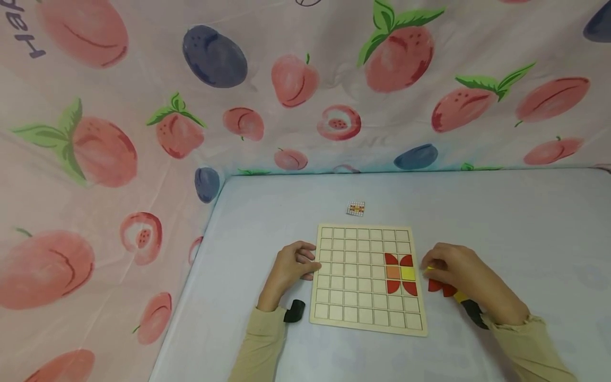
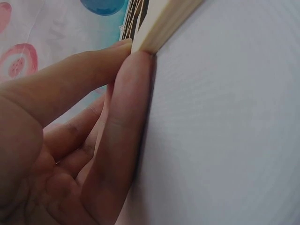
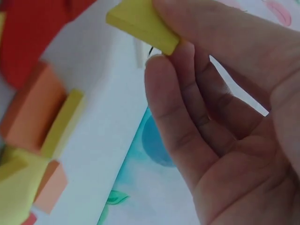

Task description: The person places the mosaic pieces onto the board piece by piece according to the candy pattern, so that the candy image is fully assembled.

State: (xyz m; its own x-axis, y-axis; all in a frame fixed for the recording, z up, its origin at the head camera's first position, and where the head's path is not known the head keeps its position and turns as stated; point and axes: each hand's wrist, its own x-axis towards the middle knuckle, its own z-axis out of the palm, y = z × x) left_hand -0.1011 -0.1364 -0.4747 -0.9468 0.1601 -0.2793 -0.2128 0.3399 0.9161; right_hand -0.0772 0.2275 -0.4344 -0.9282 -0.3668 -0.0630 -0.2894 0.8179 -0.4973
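A square wooden grid board (image 1: 357,271) lies flat on the table. Near its right edge sit red quarter-shaped pieces (image 1: 393,287), an orange piece (image 1: 393,272) and a yellow piece (image 1: 408,274). My left hand (image 1: 291,268) pinches the board's left edge between thumb and finger; the left wrist view shows the fingers (image 2: 126,93) against the wooden edge (image 2: 164,23). Right of the board, my right hand (image 1: 455,268) pinches a yellow block (image 3: 140,23) between thumb and fingers. Loose red pieces (image 1: 435,285) lie partly hidden beneath that hand.
A small patterned card (image 1: 356,208) lies behind the board. Orange blocks (image 3: 35,108) and yellow blocks (image 3: 63,124) lie close together in the right wrist view. Fruit-print cloth (image 1: 296,79) rises behind the table and along the left side.
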